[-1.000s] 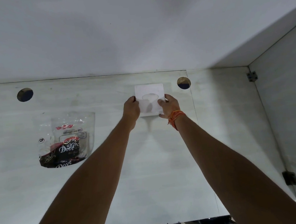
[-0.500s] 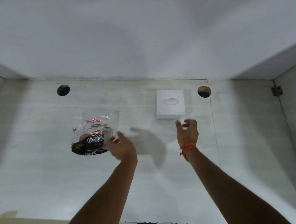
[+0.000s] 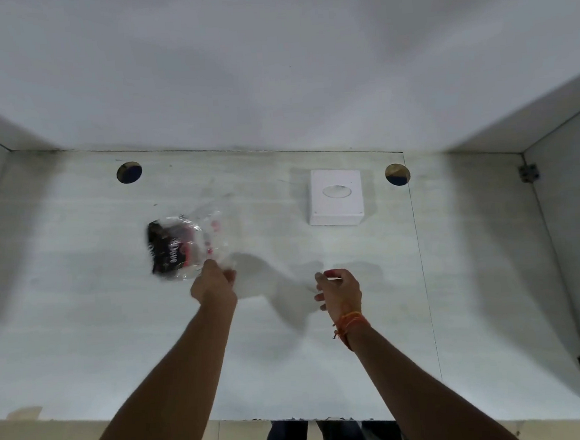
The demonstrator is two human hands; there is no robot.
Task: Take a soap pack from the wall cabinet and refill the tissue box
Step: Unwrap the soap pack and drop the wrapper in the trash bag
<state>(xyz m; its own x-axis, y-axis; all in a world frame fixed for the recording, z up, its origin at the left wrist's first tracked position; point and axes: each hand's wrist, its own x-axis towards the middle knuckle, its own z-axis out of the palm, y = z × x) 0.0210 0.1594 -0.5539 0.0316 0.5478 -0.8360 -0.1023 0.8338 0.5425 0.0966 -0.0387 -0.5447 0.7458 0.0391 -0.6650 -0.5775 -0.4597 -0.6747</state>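
Inside a pale wall cabinet (image 3: 84, 337), seen from below and in front. Left hand (image 3: 214, 287) raised and closed around the lower corner of a clear plastic soap pack (image 3: 184, 248), pinching the wrapper between fingers and thumb. Pack blurred, tilted, lifted off the cabinet's pale surface, left of centre. Within the clear wrapper: a dark package with white lettering and a touch of red, filling the left and lower part; upper right of the wrapper looking see-through. How many bars inside, impossible to tell.

Right hand (image 3: 338, 292) empty, fingers loosely curled and partly apart, holding nothing, well to the right of the pack. Orange thread band (image 3: 349, 324) at that wrist.

White tissue box (image 3: 336, 196) flat against the cabinet's surface, above the right hand and well apart from the pack, untouched by either hand. Oval opening (image 3: 337, 191) in its front face, pale inside; contents not clear enough to make out.

Two round holes in the same surface: one (image 3: 129, 172) above the pack, the other (image 3: 397, 174) just right of the box. Dark hinges (image 3: 528, 173) on the right side wall.
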